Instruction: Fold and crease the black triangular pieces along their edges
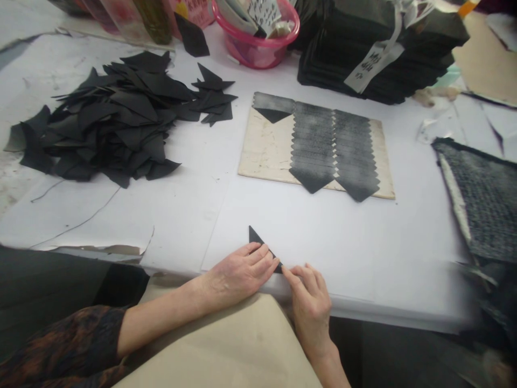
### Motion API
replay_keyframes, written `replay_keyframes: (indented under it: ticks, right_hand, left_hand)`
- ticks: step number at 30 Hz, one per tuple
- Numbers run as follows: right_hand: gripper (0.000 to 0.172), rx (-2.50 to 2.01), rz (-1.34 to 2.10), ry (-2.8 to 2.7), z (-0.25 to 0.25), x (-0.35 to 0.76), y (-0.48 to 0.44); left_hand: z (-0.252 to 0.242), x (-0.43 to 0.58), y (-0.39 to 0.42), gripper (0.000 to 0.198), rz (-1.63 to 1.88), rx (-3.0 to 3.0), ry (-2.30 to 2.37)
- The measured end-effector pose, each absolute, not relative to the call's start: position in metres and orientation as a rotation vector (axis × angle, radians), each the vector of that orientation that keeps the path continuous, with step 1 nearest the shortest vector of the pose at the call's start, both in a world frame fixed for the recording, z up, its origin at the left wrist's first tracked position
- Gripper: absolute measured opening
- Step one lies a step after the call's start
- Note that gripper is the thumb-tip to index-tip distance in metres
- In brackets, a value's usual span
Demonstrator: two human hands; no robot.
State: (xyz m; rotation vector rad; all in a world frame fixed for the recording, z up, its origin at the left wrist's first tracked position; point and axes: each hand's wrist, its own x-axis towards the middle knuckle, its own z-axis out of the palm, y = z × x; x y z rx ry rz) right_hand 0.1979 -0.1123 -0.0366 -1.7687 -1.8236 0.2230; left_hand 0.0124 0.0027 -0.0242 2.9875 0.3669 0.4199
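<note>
Near the table's front edge lies a dark folded triangular piece [254, 235], its pointed tip showing past my fingers. My left hand [244, 272] is closed over it, fingertips together and holding it down on the white surface. At the piece's right corner, the thumb and fingers of my right hand [309, 296] pinch the edge. Both hands hide much of the piece. Beyond them a pale board [264, 153] carries overlapping rows of dark pointed pieces [313, 145] with zigzag sides.
A heap of loose black pieces [117, 118] spreads at the left. At the back stand a pink basket [258, 51] with odds and ends and a tagged stack of black sheets [375, 54]. Dark textured fabric [484, 199] lies at the right edge.
</note>
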Motion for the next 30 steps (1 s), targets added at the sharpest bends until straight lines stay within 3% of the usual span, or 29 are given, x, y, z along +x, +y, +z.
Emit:
replay_keyframes:
  ticks: [8,24,30]
  right_hand:
    - [0.017,-1.775,0.275,-1.716,-0.0350,0.2055,-0.1190]
    - [0.024,-1.790,0.154,-1.792,-0.0381,0.2035,-0.1194]
    - [0.025,-1.801,0.140,-1.834,-0.0362,0.2038,-0.1197]
  left_hand:
    - [-0.0203,0.0141,-0.0003,0.031,0.359,3.029,0.375]
    - [-0.0184,0.0136,-0.0015,0.034,0.371,3.011,0.390]
    - [-0.0208,0.0198,-0.0025,0.024,0.354,3.008,0.348]
